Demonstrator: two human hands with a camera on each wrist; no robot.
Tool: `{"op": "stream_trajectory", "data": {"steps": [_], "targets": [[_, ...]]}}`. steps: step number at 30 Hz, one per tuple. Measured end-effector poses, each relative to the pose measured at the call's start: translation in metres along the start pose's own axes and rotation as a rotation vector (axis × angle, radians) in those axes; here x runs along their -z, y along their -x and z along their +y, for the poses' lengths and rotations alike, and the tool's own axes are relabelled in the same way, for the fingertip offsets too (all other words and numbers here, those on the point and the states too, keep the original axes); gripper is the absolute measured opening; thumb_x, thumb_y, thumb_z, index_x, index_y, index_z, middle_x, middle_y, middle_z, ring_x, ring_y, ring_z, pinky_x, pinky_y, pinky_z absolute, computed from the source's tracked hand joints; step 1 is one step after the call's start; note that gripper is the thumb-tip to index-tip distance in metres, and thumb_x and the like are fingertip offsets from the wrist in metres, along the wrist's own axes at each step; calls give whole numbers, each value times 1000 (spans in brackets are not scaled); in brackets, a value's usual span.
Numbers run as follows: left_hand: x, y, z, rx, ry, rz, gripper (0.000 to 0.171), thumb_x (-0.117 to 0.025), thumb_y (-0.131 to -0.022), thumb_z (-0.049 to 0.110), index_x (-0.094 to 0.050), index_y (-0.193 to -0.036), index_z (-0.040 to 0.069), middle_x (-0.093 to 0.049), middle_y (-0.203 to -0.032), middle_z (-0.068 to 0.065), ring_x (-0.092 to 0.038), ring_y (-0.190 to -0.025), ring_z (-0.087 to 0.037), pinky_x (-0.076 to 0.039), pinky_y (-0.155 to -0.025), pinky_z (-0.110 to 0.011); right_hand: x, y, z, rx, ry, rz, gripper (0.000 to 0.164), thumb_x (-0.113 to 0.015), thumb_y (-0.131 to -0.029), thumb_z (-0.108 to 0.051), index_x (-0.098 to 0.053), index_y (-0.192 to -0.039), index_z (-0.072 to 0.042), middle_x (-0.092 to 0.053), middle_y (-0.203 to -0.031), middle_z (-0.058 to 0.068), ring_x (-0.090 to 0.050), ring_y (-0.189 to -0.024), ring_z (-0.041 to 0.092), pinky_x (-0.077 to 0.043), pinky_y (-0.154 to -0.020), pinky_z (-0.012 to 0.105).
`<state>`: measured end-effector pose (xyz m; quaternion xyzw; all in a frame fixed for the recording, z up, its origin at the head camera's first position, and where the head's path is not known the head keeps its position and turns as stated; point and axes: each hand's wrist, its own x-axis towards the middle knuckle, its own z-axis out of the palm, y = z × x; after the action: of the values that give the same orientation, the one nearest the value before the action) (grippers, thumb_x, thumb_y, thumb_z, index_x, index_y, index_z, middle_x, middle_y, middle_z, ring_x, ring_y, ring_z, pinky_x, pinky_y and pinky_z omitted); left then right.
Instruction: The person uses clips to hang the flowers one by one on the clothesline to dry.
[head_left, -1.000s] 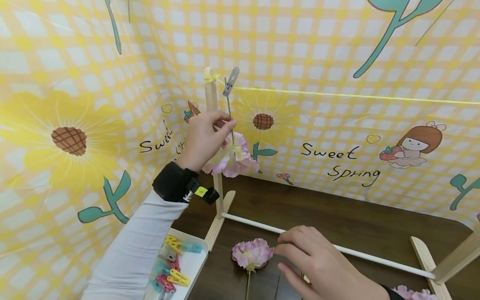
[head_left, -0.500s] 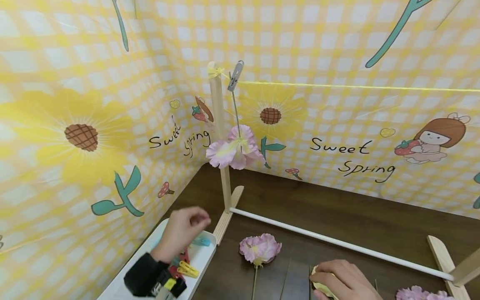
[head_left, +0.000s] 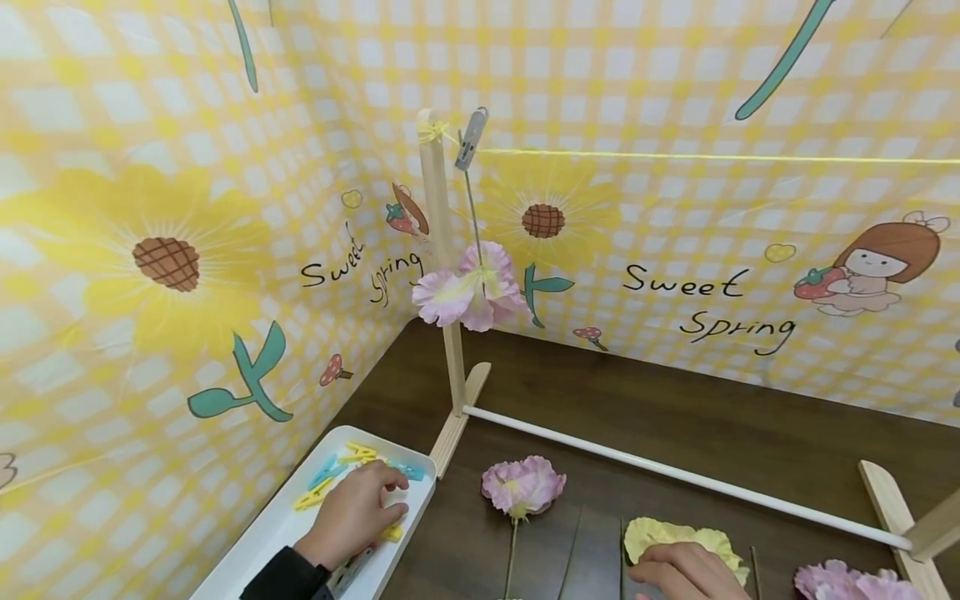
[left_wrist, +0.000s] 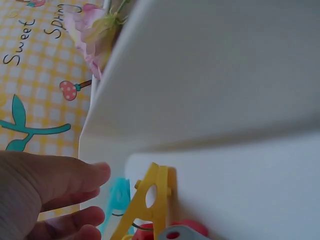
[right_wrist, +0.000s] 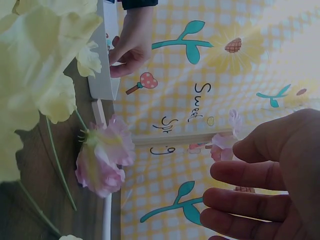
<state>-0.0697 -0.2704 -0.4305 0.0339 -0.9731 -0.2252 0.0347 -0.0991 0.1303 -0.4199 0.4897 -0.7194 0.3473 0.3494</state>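
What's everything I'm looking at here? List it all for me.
Pink flower: one, hanging from a grey clip on the yellow string.
Pink flowers on table: one in the middle, another at the right edge.
Yellow flower: one, under the right hand.
Wooden stand: one, pale wood with a white rod.
Tray: one, white, holding coloured clothespins.
Table: dark brown.
Backdrop: yellow check.
Left hand: in the tray.
Right hand: touching the yellow flower.
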Motion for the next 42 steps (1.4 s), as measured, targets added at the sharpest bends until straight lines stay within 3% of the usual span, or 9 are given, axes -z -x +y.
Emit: {"op": "stream_trajectory", "data": {"steps": [6,11,18,23,29,34,37,40,42], "targets": [[-3,-3,-4,-54,-83,-69,35,-85,-70,10,-74,-103,13,-57,-92,2,-54,-75,-14,-44,-57,-32,6,3,-2,-38,27,-25,29,-53,-101,-38,-71,-89,-19,-63,-91,-10,-58,-77,7,-44,-66,21],[-9,-3,-5,-35,-88,-143,22,-80,-73,2,-74,-91,14,-60,-87,1,-54,-74,-15,-45,-55,-35,10,6,-5,-86,39,-36,25,-54,-100,-38,-71,-90,-22,-62,-93,-14,-57,-79,4,-44,-69,19],[-11,-4,-3,-74,-88,-159,22,-74,-78,-3,-62,-74,15,-50,-70,5,-47,-63,-13,-39,-54,-31,10,8,-4,-90,35,-10,25,-55,-100,-37,-71,-89,-21,-63,-91,-12,-58,-79,6,-45,-69,20],[-6,-6,-4,-72,10,-211,23,-68,-81,-6,-60,-71,13,-49,-66,6,-46,-57,-12,-38,-52,-28,11,7,-4,-82,29,-7,25,-56,-99,-36,-72,-89,-19,-63,-91,-11,-58,-79,7,-44,-70,20],[5,-7,-12,-134,174,-228,22,-64,-80,-13,-68,-79,9,-57,-72,5,-49,-63,-8,-43,-57,-26,13,7,0,-37,38,4,26,-55,-100,-34,-72,-89,-17,-64,-91,-8,-58,-82,9,-43,-71,20],[12,-6,-10,-143,225,-213,23,-62,-79,-16,-70,-84,6,-59,-74,4,-50,-67,-7,-45,-60,-25,15,5,0,-42,54,8,29,-53,-100,-35,-72,-87,-17,-64,-91,-8,-58,-81,8,-43,-68,20],[24,-5,-2,-146,219,-151,21,-64,-82,-14,-71,-87,6,-62,-78,3,-52,-69,-6,-46,-61,-25,14,-1,-3,-57,52,15,28,-54,-100,-35,-72,-88,-17,-64,-91,-7,-58,-81,9,-43,-69,20],[43,-6,21,-203,206,-44,23,-67,-84,-11,-72,-92,9,-65,-86,3,-57,-74,-7,-50,-65,-25,15,-13,-7,-109,53,-40,22,-55,-99,-36,-70,-94,-21,-63,-96,-11,-58,-86,7,-44,-73,17],[55,-7,46,-299,222,21,25,-68,-84,-11,-73,-96,11,-67,-91,3,-61,-79,-8,-52,-69,-26,14,-23,-10,-133,13,-92,13,-61,-97,-31,-69,-101,-22,-63,-100,-11,-59,-89,7,-44,-77,17]]}}
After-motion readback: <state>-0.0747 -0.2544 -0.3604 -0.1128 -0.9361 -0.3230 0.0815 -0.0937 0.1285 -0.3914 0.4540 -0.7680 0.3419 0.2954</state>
